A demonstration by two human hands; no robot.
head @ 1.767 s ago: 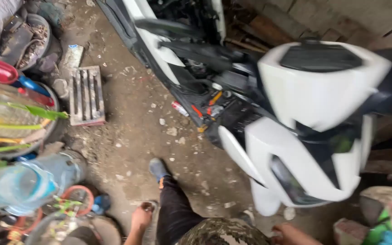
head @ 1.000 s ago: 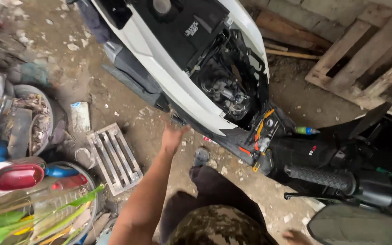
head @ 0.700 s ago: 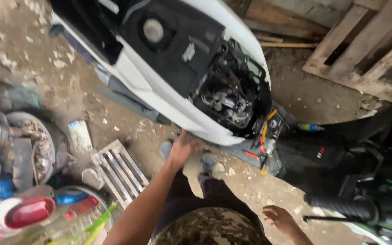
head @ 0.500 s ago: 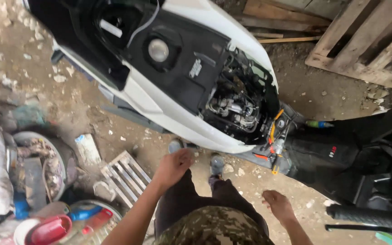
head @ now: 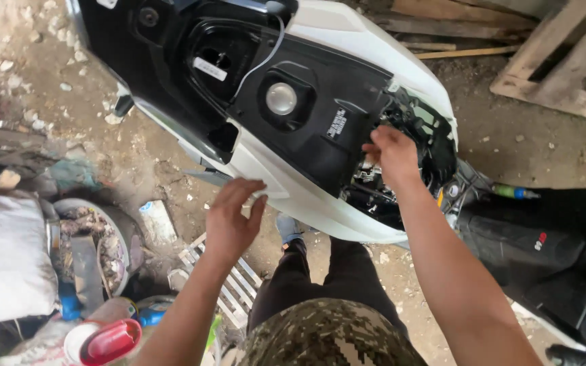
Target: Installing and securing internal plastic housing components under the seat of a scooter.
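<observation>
White scooter body (head: 374, 61) hides right hand (head: 391, 152) fingertips inside.

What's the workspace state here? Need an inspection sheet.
Surface: dirt floor, strewn with stones.
Job's things: white scooter, seat off, black inner tub and round cap exposed.
Clutter: metal grate, red bowl, white sack.
Grippers: left hand at the white side panel, empty; right hand at the open engine bay, fingers hidden.
Cables: thin white cable across the tub.
Surroundings: wooden pallet, black bodywork.
</observation>
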